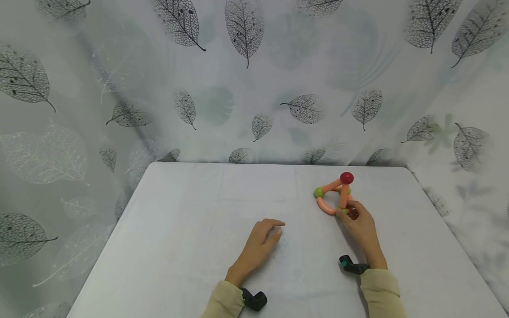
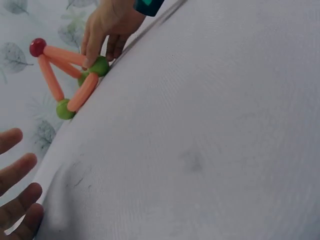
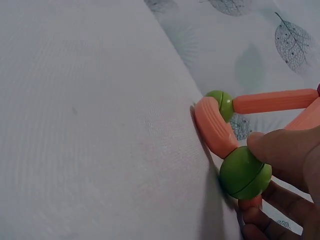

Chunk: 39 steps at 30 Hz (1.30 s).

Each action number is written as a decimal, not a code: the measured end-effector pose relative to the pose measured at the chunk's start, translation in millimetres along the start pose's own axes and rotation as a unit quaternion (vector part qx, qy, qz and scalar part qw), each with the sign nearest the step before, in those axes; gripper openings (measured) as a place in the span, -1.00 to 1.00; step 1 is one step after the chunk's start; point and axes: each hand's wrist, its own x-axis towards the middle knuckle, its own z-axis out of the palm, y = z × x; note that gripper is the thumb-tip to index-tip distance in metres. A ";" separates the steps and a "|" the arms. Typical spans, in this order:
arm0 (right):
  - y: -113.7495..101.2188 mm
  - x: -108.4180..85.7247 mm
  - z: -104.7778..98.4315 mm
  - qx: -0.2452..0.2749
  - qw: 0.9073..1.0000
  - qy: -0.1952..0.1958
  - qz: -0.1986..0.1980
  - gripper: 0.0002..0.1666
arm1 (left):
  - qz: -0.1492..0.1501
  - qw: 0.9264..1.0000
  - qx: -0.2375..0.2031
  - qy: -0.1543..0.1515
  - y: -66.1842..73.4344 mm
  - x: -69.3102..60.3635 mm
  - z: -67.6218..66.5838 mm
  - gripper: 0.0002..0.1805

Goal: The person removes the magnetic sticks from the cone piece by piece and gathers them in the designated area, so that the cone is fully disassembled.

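Observation:
A pyramid-like model of orange rods and coloured balls stands at the right of the table, a red ball [image 1: 347, 178] at its top. Straight rods [image 1: 344, 196] slope down from it to green balls, and a curved rod [image 1: 325, 207] runs along the base. My right hand [image 1: 362, 227] pinches the near green ball [image 3: 245, 172], its thumb on the ball's top and other fingers partly hidden behind. Another green ball [image 2: 65, 109] sits at a base corner. Left of the model, my left hand [image 1: 256, 247] is at the table with relaxed, spread fingers and holds nothing.
The white cloth-covered table [image 1: 191, 229] reaches back to a leaf-patterned curtain [image 1: 246, 97]. A dark wrist camera [image 1: 254, 300] is on the left wrist, and a similar camera [image 1: 353, 266] is on the right one.

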 end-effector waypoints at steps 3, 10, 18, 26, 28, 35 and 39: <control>-0.9 -4.6 1.2 -0.007 1.000 -0.001 -0.003 -0.39 | 0.000 1.000 0.003 0.004 1.9 2.8 2.3 -0.64; -8.8 -13.5 4.8 0.003 1.000 -0.018 -0.024 -0.45 | -0.009 1.000 -0.013 0.017 3.6 11.6 10.1 -0.63; -15.7 -16.7 13.7 0.035 0.999 -0.022 -0.029 -0.50 | -0.005 0.998 -0.044 0.039 6.1 20.1 17.0 -0.60; -13.2 -19.2 32.4 0.056 0.994 -0.036 -0.091 -0.55 | -0.018 0.994 -0.075 0.071 -0.4 22.4 25.7 -0.60; -13.0 -19.3 36.8 0.067 0.991 -0.045 -0.104 -0.56 | -0.020 0.993 -0.080 0.084 -3.4 22.8 27.4 -0.60; -15.0 -19.3 39.6 0.086 0.988 -0.060 -0.115 -0.57 | 0.002 0.990 -0.105 0.093 -9.0 25.3 31.2 -0.61; -16.7 -20.2 39.0 0.084 0.985 -0.084 -0.127 -0.59 | 0.032 0.989 -0.106 0.097 -9.6 24.7 32.5 -0.61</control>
